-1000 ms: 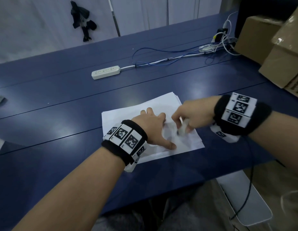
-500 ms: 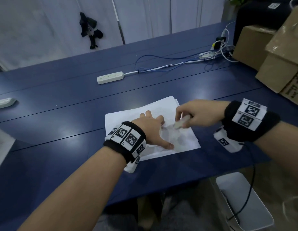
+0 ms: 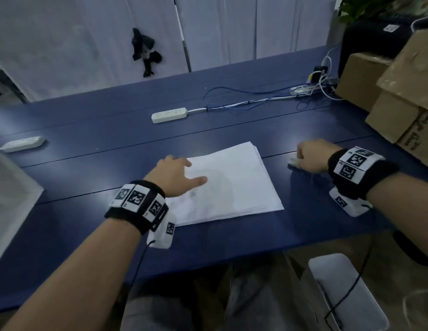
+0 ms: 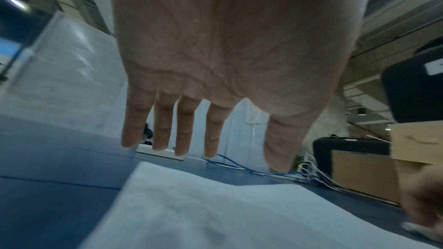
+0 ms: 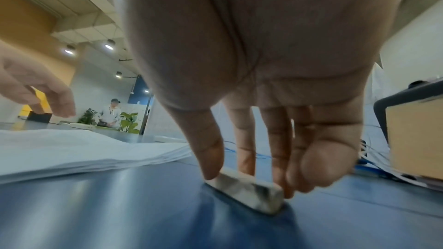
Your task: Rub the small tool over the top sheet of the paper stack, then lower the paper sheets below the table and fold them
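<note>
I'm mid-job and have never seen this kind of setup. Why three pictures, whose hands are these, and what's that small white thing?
There is no machine: a person works with bare hands, wearing black wristbands with square printed markers. The wide picture comes from a camera on the person's head, looking down at a blue table. The other two come from cameras on each wrist, looking along the palm to the fingers. The left hand is open with straight fingers over the near left part of a stack of paper; the left wrist view shows the fingertips off the sheet. The right hand is beside the stack, pinching a smudged white eraser that sits on the table. Farther back lie a power strip, blue cables and cardboard boxes.
</note>
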Demonstrator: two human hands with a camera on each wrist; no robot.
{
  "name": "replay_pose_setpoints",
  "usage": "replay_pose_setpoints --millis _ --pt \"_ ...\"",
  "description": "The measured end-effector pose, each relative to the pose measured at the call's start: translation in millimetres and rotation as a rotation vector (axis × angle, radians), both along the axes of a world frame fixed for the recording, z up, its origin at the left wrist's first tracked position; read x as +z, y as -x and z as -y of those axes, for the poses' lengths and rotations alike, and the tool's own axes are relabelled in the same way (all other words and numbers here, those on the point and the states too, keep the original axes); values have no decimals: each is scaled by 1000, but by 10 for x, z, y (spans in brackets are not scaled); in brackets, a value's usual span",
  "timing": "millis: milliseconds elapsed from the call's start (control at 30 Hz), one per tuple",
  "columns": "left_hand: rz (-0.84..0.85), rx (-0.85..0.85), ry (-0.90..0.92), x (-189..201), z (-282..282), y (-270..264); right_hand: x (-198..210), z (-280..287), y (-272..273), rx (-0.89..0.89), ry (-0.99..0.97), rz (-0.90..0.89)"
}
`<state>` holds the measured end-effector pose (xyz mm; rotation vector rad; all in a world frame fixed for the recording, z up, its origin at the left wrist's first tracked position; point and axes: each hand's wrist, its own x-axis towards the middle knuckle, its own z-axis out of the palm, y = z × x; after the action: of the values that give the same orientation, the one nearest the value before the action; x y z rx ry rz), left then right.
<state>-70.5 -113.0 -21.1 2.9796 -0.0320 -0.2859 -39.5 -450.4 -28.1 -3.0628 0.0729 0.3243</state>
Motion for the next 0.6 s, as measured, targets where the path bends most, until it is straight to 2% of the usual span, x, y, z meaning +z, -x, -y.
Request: replay_pose_setpoints --millis 100,200,267,333,600 --pt "15 166 -10 11 -376 25 10 -65 55 5 66 43" --pt "-82 276 -56 11 -541 82 8 -272 86 29 -81 43" --pt "-172 300 -84 -7 -502 95 18 -467 107 26 -194 -28" --pt "-213 307 -69 -33 -402 82 41 -650 116 18 -220 -62" --pt "-232 292 -101 -94 24 -75 -4 -1159 -13 10 -120 -59"
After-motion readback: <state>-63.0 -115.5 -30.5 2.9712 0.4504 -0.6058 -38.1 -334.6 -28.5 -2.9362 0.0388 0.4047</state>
